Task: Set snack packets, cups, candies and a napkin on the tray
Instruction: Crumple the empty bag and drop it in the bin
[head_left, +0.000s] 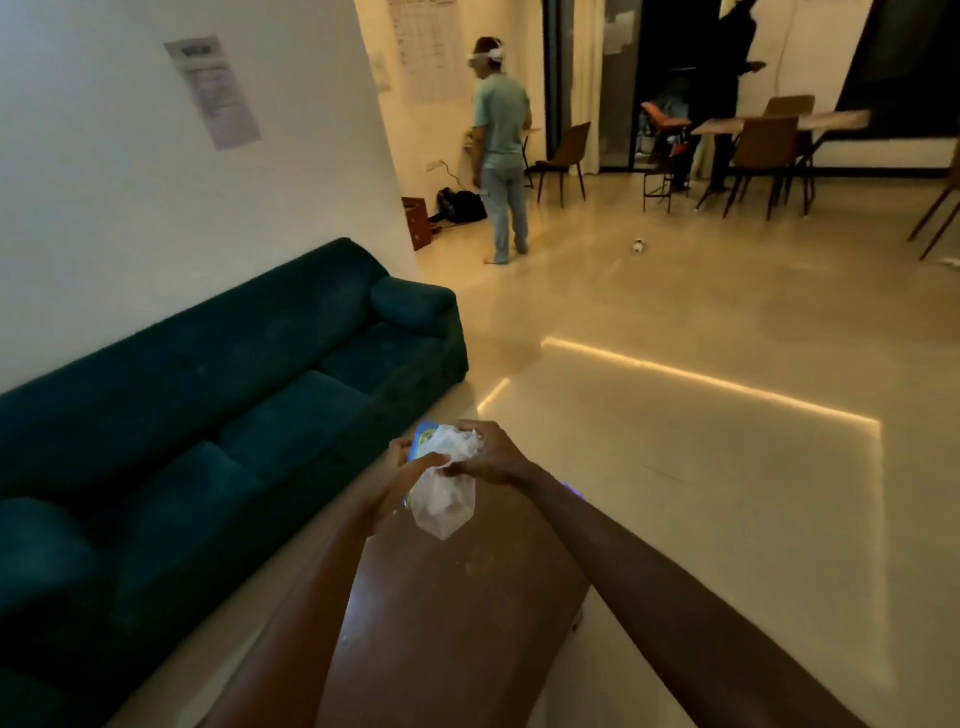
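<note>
Both my hands hold a clear plastic bag (444, 501) above the far end of a brown wooden table (447, 623). My left hand (410, 470) pinches the bag's left side near its top. My right hand (491, 454) grips the bunched top from the right. Something pale sits inside the bag, too blurred to name. A blue and yellow packet (422, 436) shows just behind my left hand, mostly hidden. No tray, cups or napkin are in view.
A dark green sofa (218, 415) runs along the wall on the left. A person wearing a headset (501, 150) stands farther off on the tiled floor. Chairs and a table (769, 140) stand at the back right. A lit strip (711, 382) marks the floor.
</note>
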